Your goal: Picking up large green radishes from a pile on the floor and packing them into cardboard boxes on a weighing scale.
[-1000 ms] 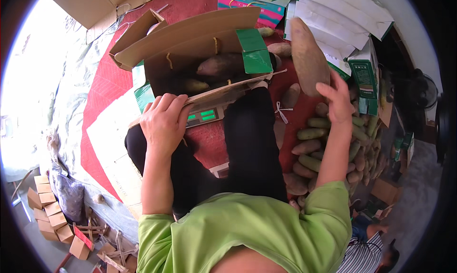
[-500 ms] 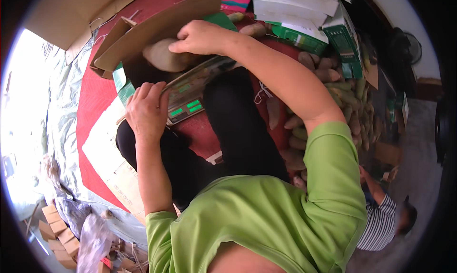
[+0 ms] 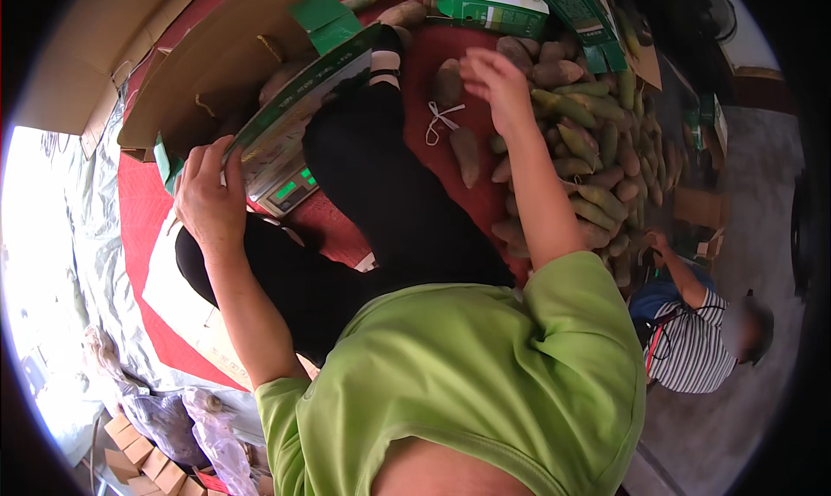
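The step in hand looked like filling a carton with sweet potatoes over a scale. The left hand (image 3: 208,203) had its grip closed on the near edge of the open cardboard box (image 3: 227,63), which stood tilted on the digital scale (image 3: 290,189) on the red mat (image 3: 147,219). The right hand (image 3: 495,79) was held over the pile of sweet potatoes (image 3: 589,163) at the person's right, fingers spread and loosely bent, holding nothing and not clearly touching any root. I judged that the next move needed this hand to go down on one root and close around it, while the left hand held the box steady.

Half a second earlier, the right hand was at the mouth of the box; it had since swung out to the pile. The left hand had stayed on the box edge. A second person in a striped shirt (image 3: 692,344) crouched near the pile.
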`<act>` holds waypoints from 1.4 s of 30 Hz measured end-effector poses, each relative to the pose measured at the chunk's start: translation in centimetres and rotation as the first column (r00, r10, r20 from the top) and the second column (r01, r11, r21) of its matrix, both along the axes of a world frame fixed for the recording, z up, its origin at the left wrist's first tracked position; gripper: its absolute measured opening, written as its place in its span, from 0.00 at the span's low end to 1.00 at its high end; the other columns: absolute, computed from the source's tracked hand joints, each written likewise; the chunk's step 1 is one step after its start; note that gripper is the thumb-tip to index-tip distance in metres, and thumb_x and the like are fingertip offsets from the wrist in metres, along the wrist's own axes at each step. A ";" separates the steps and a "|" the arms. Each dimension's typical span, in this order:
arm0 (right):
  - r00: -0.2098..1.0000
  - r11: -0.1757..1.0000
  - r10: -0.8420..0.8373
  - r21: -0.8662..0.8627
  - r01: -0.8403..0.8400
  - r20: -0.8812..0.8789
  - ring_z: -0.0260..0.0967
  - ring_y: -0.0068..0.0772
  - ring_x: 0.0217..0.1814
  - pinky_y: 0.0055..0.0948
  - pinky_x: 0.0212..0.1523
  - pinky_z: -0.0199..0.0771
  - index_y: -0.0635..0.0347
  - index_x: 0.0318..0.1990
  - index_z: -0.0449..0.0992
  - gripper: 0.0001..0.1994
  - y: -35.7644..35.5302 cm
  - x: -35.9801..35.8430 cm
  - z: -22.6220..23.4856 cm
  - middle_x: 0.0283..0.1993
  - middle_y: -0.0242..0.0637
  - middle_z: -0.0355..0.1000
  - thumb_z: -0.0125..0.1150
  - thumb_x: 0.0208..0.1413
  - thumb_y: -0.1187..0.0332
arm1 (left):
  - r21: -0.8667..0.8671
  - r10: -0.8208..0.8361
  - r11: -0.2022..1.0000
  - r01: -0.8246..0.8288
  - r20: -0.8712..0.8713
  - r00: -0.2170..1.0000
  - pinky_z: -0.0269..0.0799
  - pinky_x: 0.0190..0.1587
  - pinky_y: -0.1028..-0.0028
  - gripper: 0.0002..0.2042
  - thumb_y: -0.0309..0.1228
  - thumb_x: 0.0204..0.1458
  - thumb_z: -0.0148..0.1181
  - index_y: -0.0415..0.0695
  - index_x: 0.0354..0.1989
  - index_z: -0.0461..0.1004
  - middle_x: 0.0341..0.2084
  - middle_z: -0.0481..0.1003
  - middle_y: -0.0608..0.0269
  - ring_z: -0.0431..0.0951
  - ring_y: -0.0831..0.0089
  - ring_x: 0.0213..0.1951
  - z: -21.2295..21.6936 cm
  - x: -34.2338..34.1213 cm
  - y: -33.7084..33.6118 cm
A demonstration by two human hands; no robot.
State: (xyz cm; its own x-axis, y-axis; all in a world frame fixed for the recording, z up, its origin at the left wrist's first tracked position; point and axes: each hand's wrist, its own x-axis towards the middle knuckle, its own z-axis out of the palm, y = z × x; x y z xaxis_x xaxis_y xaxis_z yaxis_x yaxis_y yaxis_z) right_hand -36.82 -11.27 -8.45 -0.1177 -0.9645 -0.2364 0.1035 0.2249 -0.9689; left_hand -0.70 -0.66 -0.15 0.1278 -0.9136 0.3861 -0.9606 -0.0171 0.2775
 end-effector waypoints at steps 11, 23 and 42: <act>0.905 0.787 0.145 0.601 0.140 -0.400 0.69 0.24 0.29 0.25 0.22 0.68 0.56 0.47 0.73 0.18 13.2 -9.2 -22.5 0.31 0.30 0.71 0.65 0.49 0.64 | -0.047 0.003 0.999 0.002 0.108 0.994 0.67 0.46 0.67 0.08 0.30 0.51 0.61 0.49 0.40 0.78 0.32 0.77 0.65 0.77 0.66 0.38 -0.8 0.8 0.3; 0.572 0.873 0.182 0.398 0.280 -0.800 0.68 0.51 0.57 0.41 0.56 0.69 0.61 0.58 0.65 0.37 12.7 -8.1 -31.6 0.55 0.52 0.70 0.69 0.37 0.60 | -0.138 0.078 0.989 -0.056 0.163 0.983 0.66 0.49 0.66 0.05 0.27 0.48 0.63 0.45 0.33 0.79 0.30 0.78 0.64 0.76 0.65 0.36 -0.6 1.1 0.9; 0.723 0.752 0.430 0.658 0.046 -0.541 0.71 0.45 0.52 0.39 0.48 0.73 0.69 0.51 0.68 0.36 10.0 -5.4 -26.8 0.49 0.56 0.71 0.74 0.33 0.58 | -0.124 0.070 0.990 -0.060 0.076 0.995 0.69 0.34 0.68 0.07 0.29 0.44 0.66 0.43 0.31 0.77 0.25 0.74 0.64 0.75 0.65 0.29 0.1 0.3 0.8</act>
State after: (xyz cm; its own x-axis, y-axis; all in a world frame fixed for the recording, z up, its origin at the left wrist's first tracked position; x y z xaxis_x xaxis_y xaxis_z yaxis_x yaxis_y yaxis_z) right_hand -42.21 -1.24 -35.21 -0.2920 -0.6571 -0.6950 -0.5826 0.6985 -0.4156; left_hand -0.40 0.16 -0.08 0.1499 -0.8498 0.5054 -0.9777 -0.0514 0.2037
